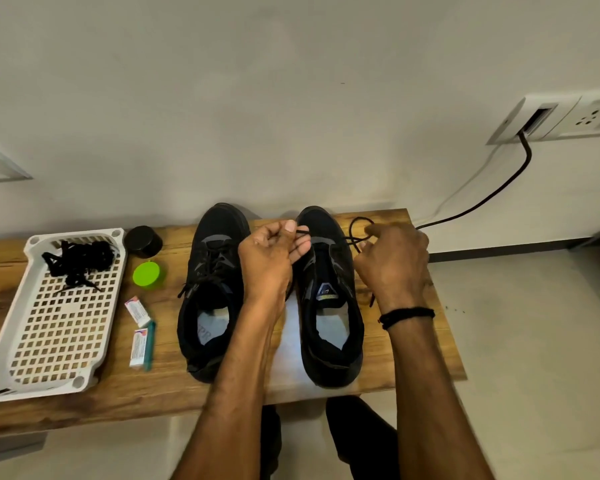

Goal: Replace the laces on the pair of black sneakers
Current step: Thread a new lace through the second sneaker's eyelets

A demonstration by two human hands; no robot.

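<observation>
Two black sneakers stand side by side on the wooden table, toes toward the wall. The left sneaker [212, 289] has a lace through its eyelets. The right sneaker [329, 306] has a thin black lace [355, 225] running across its toe end. My left hand [269, 258] pinches one end of that lace between thumb and fingers, just left of the shoe's toe. My right hand [392, 259] grips the other end at the shoe's right side, where the lace loops up over the table edge.
A white perforated tray [61, 334] at the left holds a bundle of black laces [80, 259]. Between tray and shoes lie a black jar [142, 241], a green lid [148, 274] and two small packets [140, 327]. A black cable [492, 192] runs from the wall socket.
</observation>
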